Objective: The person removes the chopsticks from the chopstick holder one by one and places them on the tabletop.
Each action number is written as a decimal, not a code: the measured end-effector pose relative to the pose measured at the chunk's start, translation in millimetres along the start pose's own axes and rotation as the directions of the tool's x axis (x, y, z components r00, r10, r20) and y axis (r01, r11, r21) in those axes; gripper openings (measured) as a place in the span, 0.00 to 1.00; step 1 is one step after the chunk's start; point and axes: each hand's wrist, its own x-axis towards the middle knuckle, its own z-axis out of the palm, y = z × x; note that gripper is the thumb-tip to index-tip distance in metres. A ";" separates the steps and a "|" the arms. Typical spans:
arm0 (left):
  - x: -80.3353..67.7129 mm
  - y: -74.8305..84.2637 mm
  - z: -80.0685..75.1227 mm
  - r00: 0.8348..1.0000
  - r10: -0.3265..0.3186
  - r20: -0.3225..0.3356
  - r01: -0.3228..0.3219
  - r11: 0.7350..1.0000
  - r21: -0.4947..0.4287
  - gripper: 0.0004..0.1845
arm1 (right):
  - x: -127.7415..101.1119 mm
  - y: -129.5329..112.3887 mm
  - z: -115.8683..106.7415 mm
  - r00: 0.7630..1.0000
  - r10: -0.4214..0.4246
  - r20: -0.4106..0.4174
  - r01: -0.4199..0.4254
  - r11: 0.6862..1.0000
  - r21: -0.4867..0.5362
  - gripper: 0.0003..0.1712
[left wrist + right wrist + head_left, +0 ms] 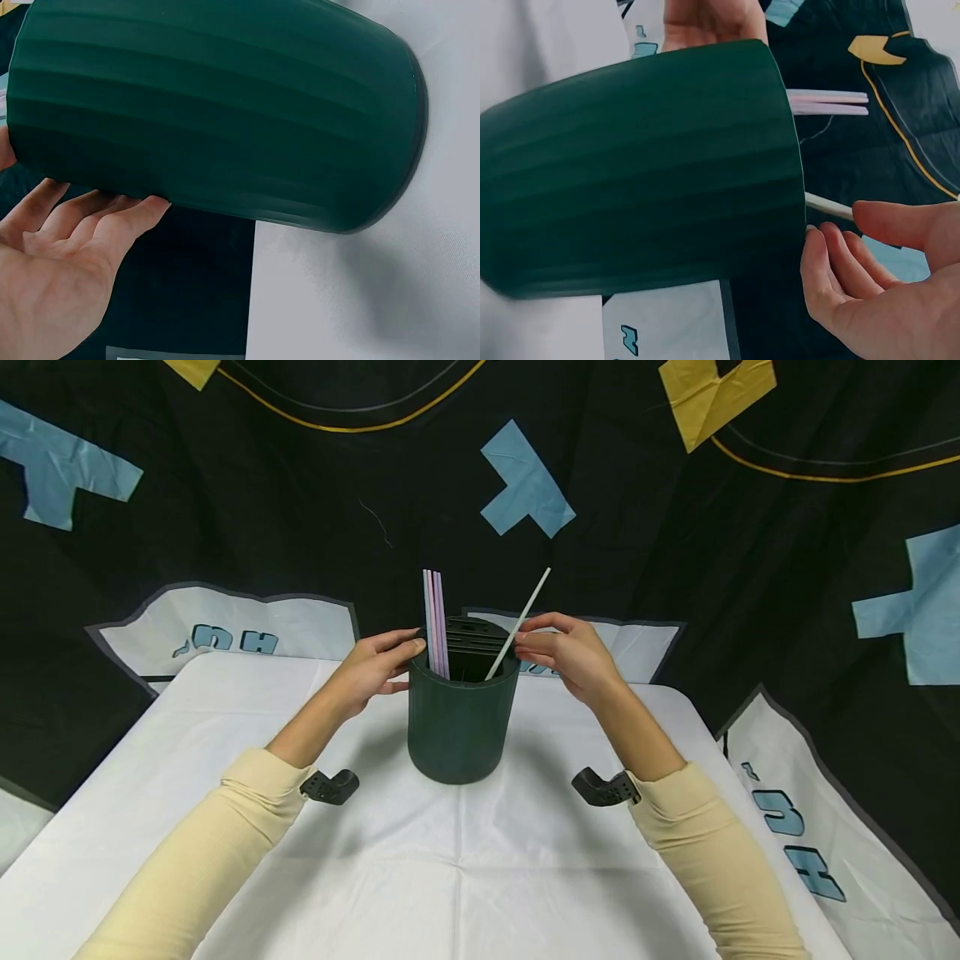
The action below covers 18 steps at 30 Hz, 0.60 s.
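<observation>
- My left hand (pixel 372 667) rests relaxed fingers on the dark green holder (pixel 462 727) at its 9 o'clock rim.
- My right hand (pixel 567 653) pinches the white straw (pixel 520 621) leaning at the holder's 2 o'clock.
- The holder stands on the white table (pixel 420 860).

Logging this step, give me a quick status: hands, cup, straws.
Left hand steadies dark green cup at its rim. Right hand pinches white straw leaning in cup. Pink straws upright inside. Nothing obstructing.

The dark green cup (pixel 462 727) looks matt and plastic, with faint ribbing along its wall. Thin pastel straws (pixel 435 622) look smooth, the white straw (pixel 519 622) likewise. A white cloth on the table (pixel 420 868) shows creases and a slight sheen. Sleeves (pixel 202 852) are soft knit.
</observation>
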 end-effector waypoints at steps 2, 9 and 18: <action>0.0 0.0 0.2 1.000 0.000 0.001 0.000 1.000 0.002 0.32 | 0.6 0.3 3.1 1.000 0.002 0.004 -0.002 1.000 0.011 0.12; -0.3 0.0 0.1 1.000 -0.002 0.003 0.002 1.000 0.003 0.32 | 1.3 4.2 9.9 1.000 0.000 -0.019 -0.001 0.999 -0.038 0.08; -0.1 0.3 0.6 1.000 -0.004 0.001 0.004 1.000 -0.003 0.31 | 2.5 3.0 12.9 0.996 -0.018 -0.088 0.014 0.999 -0.051 0.07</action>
